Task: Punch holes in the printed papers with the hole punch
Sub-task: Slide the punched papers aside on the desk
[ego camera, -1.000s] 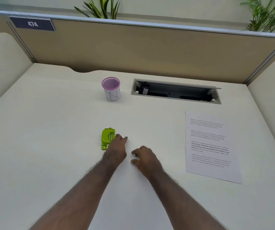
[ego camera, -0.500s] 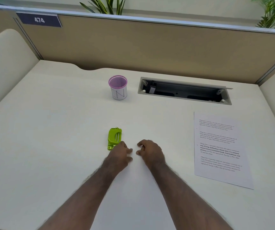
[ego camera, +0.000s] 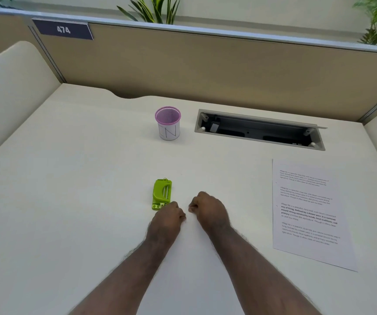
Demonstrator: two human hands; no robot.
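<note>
While pulling back from the punch, both hands curl shut on nothing.

Head view: left hand, off the punch's right side a second ago, now fisted at its near end, maybe touching; right hand likewise drawn in, empty. Punch flat mid-desk; paper well apart at right, unpunched so far as visible. Nothing begun.

Both hands rest on the pale counter with fingers curled in, holding nothing. The left hand lies just at the near end of the green hole punch; the right hand is beside it. Printed papers lie flat well to the right, a pink mesh pen cup stands farther back
</note>
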